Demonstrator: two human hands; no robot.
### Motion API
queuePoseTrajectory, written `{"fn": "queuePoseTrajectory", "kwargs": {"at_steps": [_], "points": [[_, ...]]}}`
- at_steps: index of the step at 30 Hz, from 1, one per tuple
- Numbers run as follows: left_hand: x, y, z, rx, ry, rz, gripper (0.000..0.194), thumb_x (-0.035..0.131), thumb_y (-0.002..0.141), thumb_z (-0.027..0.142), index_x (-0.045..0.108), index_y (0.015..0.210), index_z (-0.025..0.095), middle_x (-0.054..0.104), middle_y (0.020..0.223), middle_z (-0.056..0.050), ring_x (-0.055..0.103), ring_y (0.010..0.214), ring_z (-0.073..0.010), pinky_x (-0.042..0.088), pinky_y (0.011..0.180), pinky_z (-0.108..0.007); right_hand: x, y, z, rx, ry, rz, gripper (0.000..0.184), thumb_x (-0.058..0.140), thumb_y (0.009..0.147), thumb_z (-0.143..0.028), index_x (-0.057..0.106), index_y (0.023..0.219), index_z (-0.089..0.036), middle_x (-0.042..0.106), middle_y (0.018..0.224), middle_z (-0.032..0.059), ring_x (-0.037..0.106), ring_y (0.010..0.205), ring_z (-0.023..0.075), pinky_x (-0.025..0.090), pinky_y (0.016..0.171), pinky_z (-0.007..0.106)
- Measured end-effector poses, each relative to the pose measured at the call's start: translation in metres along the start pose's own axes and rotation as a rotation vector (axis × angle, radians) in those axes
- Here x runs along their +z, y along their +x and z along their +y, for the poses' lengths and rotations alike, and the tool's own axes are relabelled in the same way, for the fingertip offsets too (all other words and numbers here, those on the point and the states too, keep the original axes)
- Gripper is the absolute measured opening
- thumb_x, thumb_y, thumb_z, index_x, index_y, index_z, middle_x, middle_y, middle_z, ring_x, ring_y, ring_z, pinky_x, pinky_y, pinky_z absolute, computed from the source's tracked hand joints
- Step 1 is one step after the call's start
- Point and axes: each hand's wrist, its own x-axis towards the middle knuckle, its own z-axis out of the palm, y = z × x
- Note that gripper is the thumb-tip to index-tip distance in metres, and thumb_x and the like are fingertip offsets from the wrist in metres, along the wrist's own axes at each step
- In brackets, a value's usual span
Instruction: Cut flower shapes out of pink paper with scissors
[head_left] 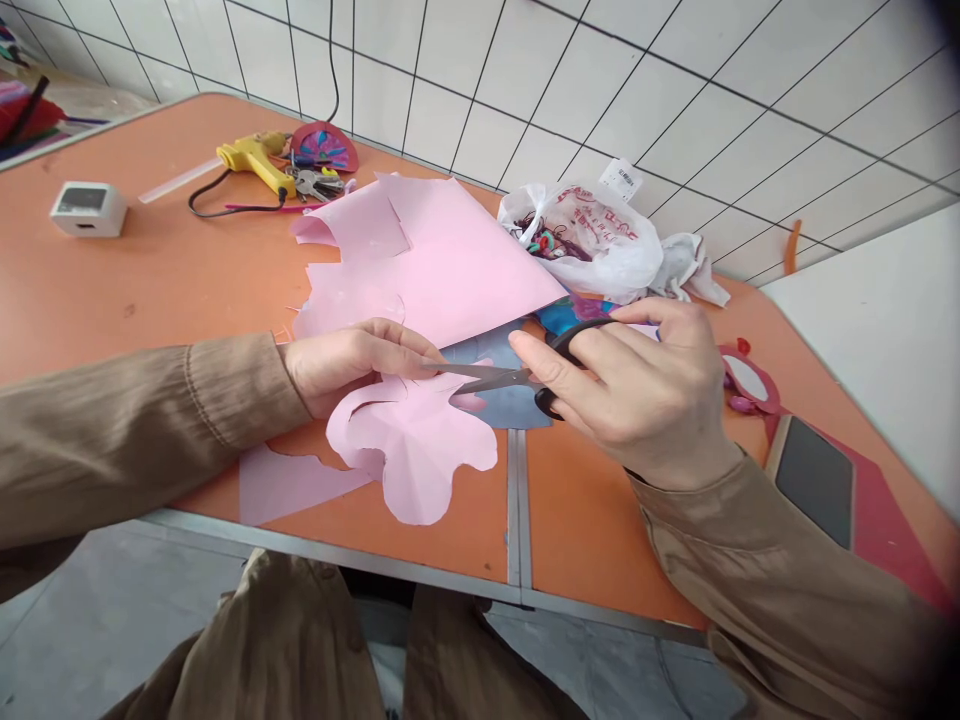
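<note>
Step in hand, as judged: trimming of the pink cut-out (427, 450) with scissors (491, 379). The cut-out, of paper with rounded lobes, is held just above the near part of the bench (592, 530), between the two hands, with its lobes turned toward the near edge. A curved slit is seen in its left part.

Left hand (352, 362): closed in a narrow pinch on the far side of the cut-out; thumb and fingers are brought together close to the blade tips. Right hand (652, 395): wrapped around the black handles of the scissors, with fingers passed through the loops. The blades are parted and pointed left, across the far right edge of the cut-out. How deeply the paper is seated between them cannot be told.

Surroundings: a large pink sheet (457, 250) with ragged left edges is placed just beyond the hands. A blue-grey piece (514, 408) is seen beneath the blades, and a pale pink offcut (289, 485) is lying near left, partly behind the cut-out.

Next move, as judged: the blades should be brought together in short bites along the outline, while the paper is turned by the left hand so that the curve is fed to them. The pinch should be kept firm but light, since thin paper is easily creased. Chief risk: the left fingertips, by which the path of the upper blade is nearly met; a shift of that grip to the left is advised before a full stroke is made.
</note>
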Motion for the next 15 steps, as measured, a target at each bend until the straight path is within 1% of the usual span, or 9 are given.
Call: {"fn": "queuePoseTrajectory", "kwargs": {"at_steps": [2,3,5,7,8,12,15], "points": [[-0.0008,0.0003,0.0009,-0.026,0.014,-0.022,0.021,0.073,0.075,0.021,0.081,0.089,0.007,0.076,0.078,-0.013,0.063,0.058,-0.0159,0.048,0.056,-0.027,0.0009,-0.0011,0.0001,0.003,0.024,0.008,0.025,0.06,0.088,-0.01,0.076,0.1,-0.023,0.043,0.053,-0.005,0.037,0.053,0.0122,0.042,0.075,0.035],[-0.0008,0.0003,0.0016,-0.033,0.014,-0.033,0.02,0.073,0.075,0.021,0.081,0.088,0.007,0.077,0.078,-0.013,0.063,0.058,-0.0156,0.047,0.055,-0.026,0.0013,-0.002,0.0,0.017,0.044,-0.009,0.023,0.061,0.09,-0.013,0.076,0.101,-0.025,0.043,0.053,-0.0051,0.037,0.053,0.0119,0.041,0.074,0.036],[0.0003,-0.0001,0.0034,-0.046,0.004,-0.049,0.018,0.073,0.075,0.021,0.081,0.086,0.008,0.078,0.082,-0.013,0.065,0.059,-0.0164,0.048,0.054,-0.026,0.0022,-0.0042,-0.0002,0.068,0.082,-0.071,0.023,0.062,0.091,-0.016,0.076,0.104,-0.028,0.041,0.052,-0.0055,0.037,0.052,0.0115,0.04,0.073,0.036],[0.0019,-0.0009,0.0051,-0.07,0.012,-0.062,0.017,0.074,0.074,0.02,0.081,0.085,0.008,0.079,0.086,-0.014,0.067,0.062,-0.0172,0.05,0.056,-0.027,0.0029,-0.0064,-0.0002,0.107,0.101,-0.113,0.027,0.06,0.092,-0.014,0.076,0.106,-0.031,0.038,0.05,-0.006,0.036,0.05,0.0113,0.039,0.073,0.036],[0.0026,-0.0013,0.0057,-0.074,0.019,-0.068,0.018,0.074,0.074,0.021,0.081,0.085,0.008,0.079,0.088,-0.014,0.067,0.062,-0.0173,0.051,0.057,-0.027,0.0032,-0.0072,-0.0001,0.109,0.1,-0.114,0.027,0.06,0.092,-0.013,0.076,0.106,-0.031,0.037,0.05,-0.0063,0.035,0.05,0.0112,0.038,0.073,0.036],[0.0023,-0.0014,0.0051,-0.05,0.008,-0.101,0.022,0.074,0.074,0.024,0.083,0.086,0.008,0.08,0.089,-0.015,0.066,0.06,-0.0175,0.053,0.06,-0.029,0.0038,-0.0082,0.0005,0.068,0.085,-0.046,0.025,0.064,0.092,-0.013,0.076,0.105,-0.031,0.037,0.049,-0.0072,0.034,0.049,0.0104,0.039,0.073,0.036],[0.0009,-0.0007,0.0035,-0.058,0.016,-0.096,0.022,0.074,0.074,0.024,0.083,0.087,0.009,0.078,0.081,-0.013,0.066,0.058,-0.0176,0.052,0.057,-0.029,0.004,-0.0085,0.0007,0.06,0.067,-0.048,0.028,0.064,0.091,-0.01,0.075,0.105,-0.031,0.04,0.05,-0.0074,0.034,0.049,0.0103,0.039,0.073,0.035]]}}
